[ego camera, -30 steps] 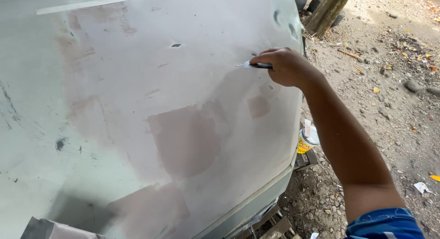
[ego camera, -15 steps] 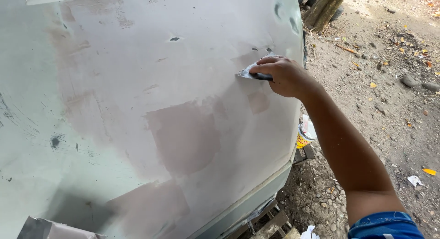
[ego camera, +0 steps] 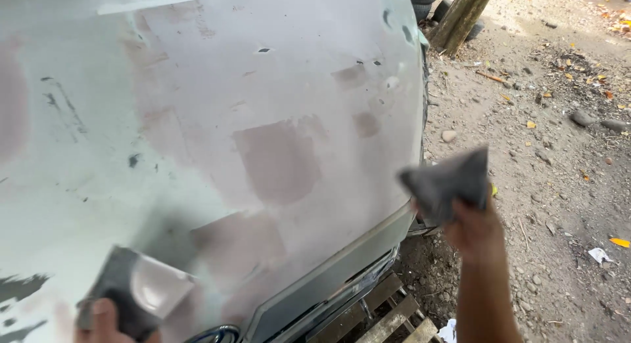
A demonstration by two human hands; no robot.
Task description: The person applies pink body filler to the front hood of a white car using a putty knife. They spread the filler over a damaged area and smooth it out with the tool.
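Note:
A pale sanded car hood (ego camera: 217, 106) with brownish filler patches fills most of the head view. My right hand (ego camera: 474, 230) is off the hood's right edge, lifted above the ground. It grips a folded grey sheet of sandpaper (ego camera: 447, 181). At the bottom left my left hand (ego camera: 105, 322) shows only its fingertips. They hold a dark flat board (ego camera: 135, 289) with a pale smear of filler on it, just over the hood's near part.
Beyond the hood's right edge lies dirt ground (ego camera: 552, 159) with stones, leaves and scraps. A wooden post (ego camera: 463, 18) and a tyre stand at the top right. A wooden pallet (ego camera: 394, 315) sits under the car's front.
My right hand has left the upper right of the hood and drawn back to the lower right with the grey sheet. My left hand with the board has come into view.

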